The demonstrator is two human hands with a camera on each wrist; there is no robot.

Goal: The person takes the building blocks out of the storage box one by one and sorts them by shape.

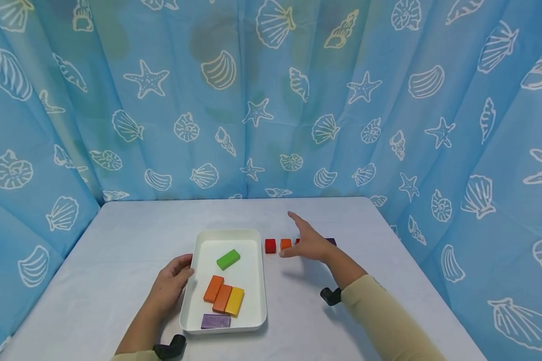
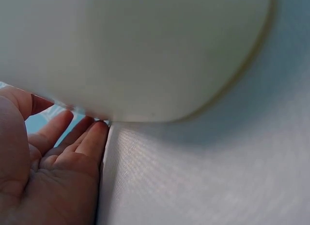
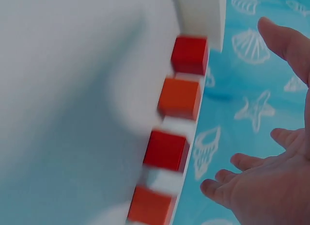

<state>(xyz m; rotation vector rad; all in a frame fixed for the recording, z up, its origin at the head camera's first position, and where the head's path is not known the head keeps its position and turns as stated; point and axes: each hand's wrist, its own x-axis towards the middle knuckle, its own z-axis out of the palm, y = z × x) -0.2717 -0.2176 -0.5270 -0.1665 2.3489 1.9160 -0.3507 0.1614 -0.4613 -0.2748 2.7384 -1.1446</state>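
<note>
My left hand is at the left side of a white tray; its thumb and fingers rest against the rim and outer wall. Lying in the tray are a green block, two orange blocks, a yellow block and a purple block. To the right of the tray, my right hand hovers with fingers spread, holding nothing. It partly hides a row of cubes, among them a red cube, an orange cube and a dark purple one.
A white-covered table carries everything. Blue curtains with white shell and starfish prints hang behind it and at both sides. A black wrist-mounted device sits under the right wrist, and another by the left.
</note>
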